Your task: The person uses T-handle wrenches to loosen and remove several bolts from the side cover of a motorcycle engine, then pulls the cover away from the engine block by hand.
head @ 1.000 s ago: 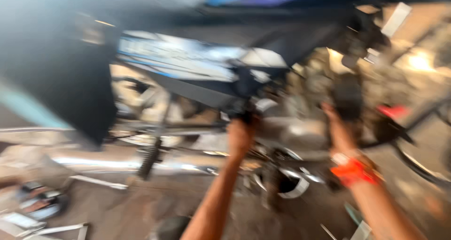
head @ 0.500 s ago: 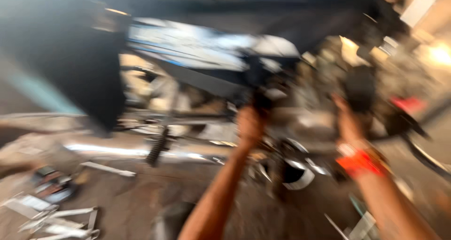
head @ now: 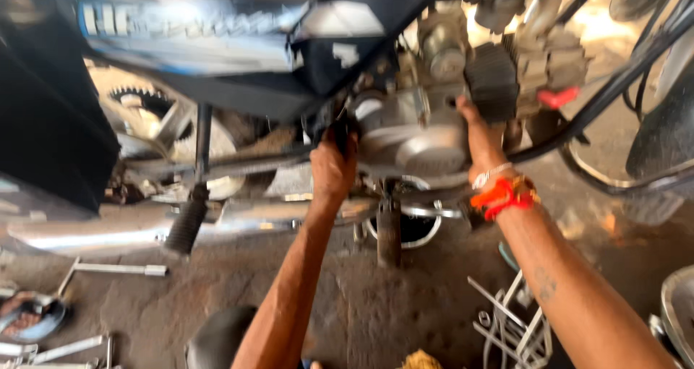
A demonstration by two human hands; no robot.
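Left hand (head: 334,168) clenched on dark part beside engine casing (head: 416,141), frame centre; right hand (head: 481,134) grip unclear; tools (head: 119,269) on dirt floor (head: 376,304).

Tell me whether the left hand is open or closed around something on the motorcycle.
Closed. The left hand is fisted around a dark part beside the silver engine cover; its fingers wrap out of sight, so what that part is cannot be told.

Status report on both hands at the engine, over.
Left hand closed on a dark part beside the engine case. Right hand reaching in behind the black finned block, grip hidden. Kick lever hangs clear, left.
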